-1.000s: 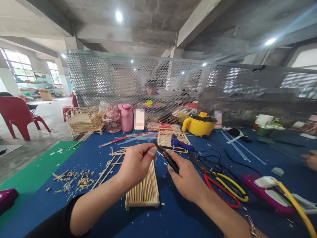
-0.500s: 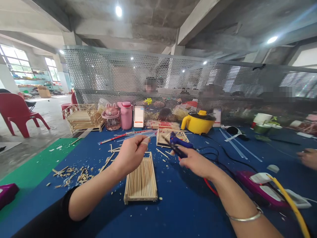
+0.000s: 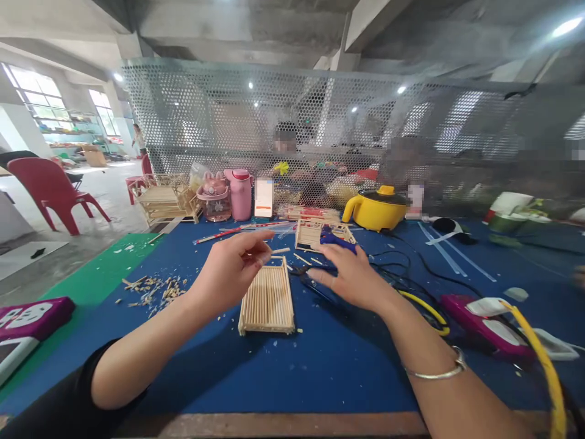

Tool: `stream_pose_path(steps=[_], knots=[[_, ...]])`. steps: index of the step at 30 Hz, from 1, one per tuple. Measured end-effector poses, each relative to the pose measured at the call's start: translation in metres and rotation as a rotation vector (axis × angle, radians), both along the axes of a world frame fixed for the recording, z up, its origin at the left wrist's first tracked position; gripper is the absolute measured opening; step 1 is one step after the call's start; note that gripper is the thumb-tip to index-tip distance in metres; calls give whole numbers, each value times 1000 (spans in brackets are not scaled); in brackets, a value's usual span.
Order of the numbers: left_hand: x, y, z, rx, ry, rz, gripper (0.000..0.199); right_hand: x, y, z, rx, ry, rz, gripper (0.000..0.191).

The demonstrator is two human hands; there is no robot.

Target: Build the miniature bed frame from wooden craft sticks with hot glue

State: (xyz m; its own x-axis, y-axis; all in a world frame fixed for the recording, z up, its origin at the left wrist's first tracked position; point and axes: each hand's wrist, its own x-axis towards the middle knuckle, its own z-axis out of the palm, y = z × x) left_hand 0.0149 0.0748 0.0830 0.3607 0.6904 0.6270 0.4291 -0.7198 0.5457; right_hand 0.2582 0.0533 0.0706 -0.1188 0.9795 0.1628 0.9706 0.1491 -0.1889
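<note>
The bare left hand (image 3: 233,268) curls its fingers toward the thumb; the bare right hand (image 3: 354,277) extends palm-down, fingers spread.

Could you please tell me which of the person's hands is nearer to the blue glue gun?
Right: the right hand is just in front of the glue gun, contact unclear; the left hand is farther away, off to its left.

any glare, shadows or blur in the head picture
Head view: a ceiling light glares at top right; head view: soft shadows lie on the blue table below the left hand and right hand; head view: the screen blurs toward its right end.
</note>
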Motion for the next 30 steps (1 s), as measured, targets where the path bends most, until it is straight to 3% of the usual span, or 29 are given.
stream_pose_path(steps=[4,6,10,13,17,20,25,30], knots=[[-5,-24,-13,103,82,-90,34,-22,-29,9,240,212,457,33],[-7,-33,-21,136,100,-122,33,-33,-39,4,303,212,552,22],[-8,-42,-33,126,62,-129,30,-45,-41,-10,387,252,549,13],[-12,-45,-32,72,21,-80,29,-49,-40,-18,431,255,497,9],[-32,-51,-33,-63,-224,256,28,-56,-45,-23,497,265,401,8],[-47,-53,-47,-229,-327,423,35,-58,-49,-25,548,230,429,10],[-48,-60,-75,-345,-197,295,27,-54,-48,-23,574,155,533,8],[-36,-67,-79,-331,-153,301,25,-51,-45,-23,562,125,555,9]])
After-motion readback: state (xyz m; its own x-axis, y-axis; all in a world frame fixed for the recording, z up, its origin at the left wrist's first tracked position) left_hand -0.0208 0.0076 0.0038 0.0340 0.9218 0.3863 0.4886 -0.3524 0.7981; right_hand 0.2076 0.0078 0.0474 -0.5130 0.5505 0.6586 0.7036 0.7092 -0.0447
